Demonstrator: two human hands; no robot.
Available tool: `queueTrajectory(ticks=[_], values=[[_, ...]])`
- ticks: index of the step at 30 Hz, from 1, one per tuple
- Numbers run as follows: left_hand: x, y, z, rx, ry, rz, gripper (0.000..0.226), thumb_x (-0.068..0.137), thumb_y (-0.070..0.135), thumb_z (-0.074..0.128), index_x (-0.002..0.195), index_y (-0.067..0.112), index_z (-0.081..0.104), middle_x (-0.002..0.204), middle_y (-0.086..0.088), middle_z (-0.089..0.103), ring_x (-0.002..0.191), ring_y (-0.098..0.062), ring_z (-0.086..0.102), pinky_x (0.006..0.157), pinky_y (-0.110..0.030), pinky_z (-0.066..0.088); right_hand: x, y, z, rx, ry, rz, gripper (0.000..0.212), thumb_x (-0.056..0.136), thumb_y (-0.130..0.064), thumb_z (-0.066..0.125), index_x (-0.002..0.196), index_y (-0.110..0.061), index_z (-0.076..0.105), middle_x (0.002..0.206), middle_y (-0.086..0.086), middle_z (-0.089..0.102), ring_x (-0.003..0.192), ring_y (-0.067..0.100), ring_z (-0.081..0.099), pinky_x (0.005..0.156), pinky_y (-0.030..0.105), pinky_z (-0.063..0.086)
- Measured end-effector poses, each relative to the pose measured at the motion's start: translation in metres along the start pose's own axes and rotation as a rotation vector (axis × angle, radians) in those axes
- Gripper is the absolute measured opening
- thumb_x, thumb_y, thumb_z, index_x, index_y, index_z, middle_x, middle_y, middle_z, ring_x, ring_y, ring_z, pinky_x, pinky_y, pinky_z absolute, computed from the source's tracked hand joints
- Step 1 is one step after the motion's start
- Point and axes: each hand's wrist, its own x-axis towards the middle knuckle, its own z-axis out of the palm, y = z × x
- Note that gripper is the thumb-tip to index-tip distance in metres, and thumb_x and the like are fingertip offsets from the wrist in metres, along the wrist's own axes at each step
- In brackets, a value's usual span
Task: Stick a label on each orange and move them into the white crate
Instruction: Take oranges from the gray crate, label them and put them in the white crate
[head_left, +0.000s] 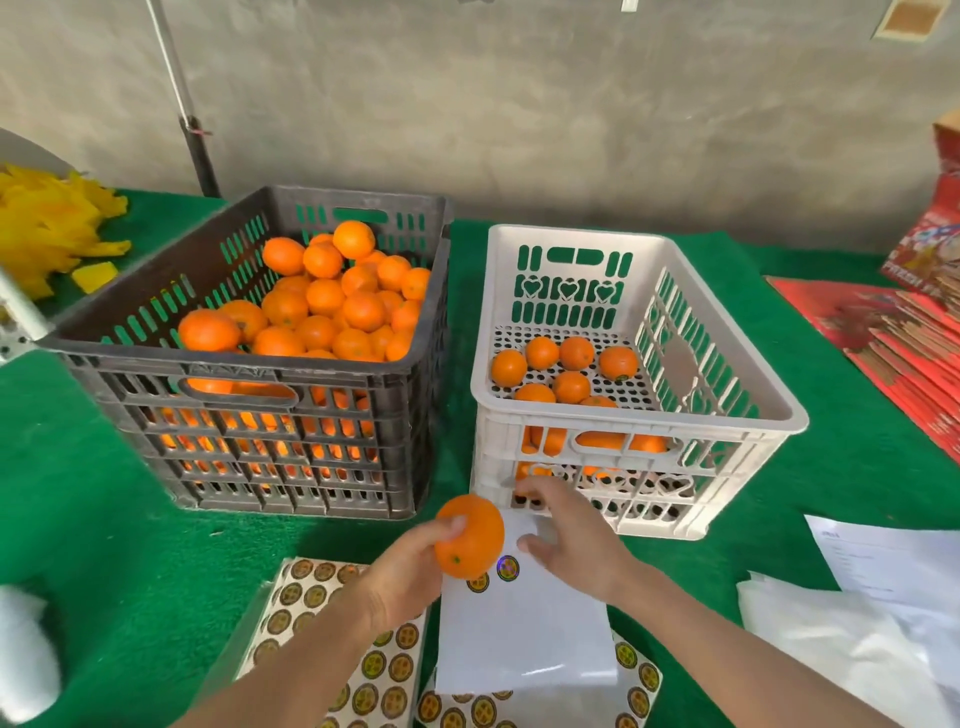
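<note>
My left hand (402, 569) holds an orange (470, 535) above a nearly used-up white label sheet (524, 634). Two round gold labels remain on it, one (508, 567) just right of the orange. My right hand (574, 535) hovers over the sheet's top right with fingers spread, holding nothing. The white crate (639, 421) stands right behind my hands with several oranges (571, 387) on its floor. The dark crate (249, 364) at the left is heaped with oranges (332, 301).
Full sheets of gold labels (306, 597) lie under and beside the white sheet on the green table cover (104, 519). White papers and plastic (872, 613) lie at the right, red printed cartons (904, 332) at the far right, yellow wrappers (47, 223) at the far left.
</note>
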Motion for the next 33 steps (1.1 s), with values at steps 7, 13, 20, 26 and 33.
queueTrajectory(ticks=[7, 13, 20, 26, 33], values=[[0.004, -0.008, -0.009, -0.178, -0.015, -0.012, 0.109, 0.03, 0.049, 0.093, 0.124, 0.013, 0.054, 0.1, -0.015, 0.07, 0.091, -0.03, 0.066, 0.076, -0.04, 0.052, -0.025, -0.012, 0.02, -0.172, 0.183, -0.314, 0.025, 0.064, -0.003, 0.083, 0.086, -0.01, 0.076, 0.076, 0.007, 0.062, 0.07, 0.024, 0.061, 0.064, 0.026, 0.05], [0.004, -0.011, -0.01, -0.174, -0.055, -0.064, 0.114, 0.029, 0.048, 0.094, 0.128, 0.012, 0.05, 0.101, -0.019, 0.069, 0.087, -0.032, 0.068, 0.073, -0.04, 0.054, -0.028, -0.015, 0.023, -0.142, 0.033, -0.193, 0.008, 0.077, -0.004, 0.068, 0.085, -0.006, 0.07, 0.088, 0.008, 0.063, 0.083, 0.025, 0.06, 0.069, 0.028, 0.048], [-0.003, -0.008, -0.015, 0.115, -0.048, -0.045, 0.13, 0.025, 0.058, 0.09, 0.137, 0.014, 0.042, 0.133, -0.016, 0.051, 0.12, -0.031, 0.051, 0.104, -0.043, 0.04, -0.027, -0.019, 0.011, 0.171, 0.101, 0.182, 0.011, 0.084, -0.003, 0.061, 0.073, -0.006, 0.062, 0.076, 0.005, 0.064, 0.074, 0.018, 0.057, 0.068, 0.025, 0.045], [-0.009, 0.017, -0.018, 0.273, 0.009, 0.126, 0.121, 0.035, 0.055, 0.083, 0.141, 0.032, 0.03, 0.131, 0.004, 0.047, 0.12, -0.021, 0.046, 0.107, -0.041, 0.031, -0.015, -0.04, -0.006, 0.718, 0.179, 0.401, 0.023, 0.087, -0.005, 0.062, 0.067, -0.015, 0.068, 0.073, -0.002, 0.067, 0.08, 0.013, 0.06, 0.082, 0.027, 0.047], [-0.016, 0.04, 0.002, -0.106, -0.057, 0.015, 0.094, 0.042, 0.05, 0.091, 0.121, 0.013, 0.055, 0.093, -0.012, 0.07, 0.076, -0.023, 0.063, 0.065, -0.029, 0.05, 0.001, -0.074, -0.015, 0.971, 0.159, 0.166, 0.013, 0.081, -0.017, 0.065, 0.077, -0.029, 0.066, 0.112, -0.005, 0.068, 0.111, 0.015, 0.059, 0.088, 0.032, 0.046]])
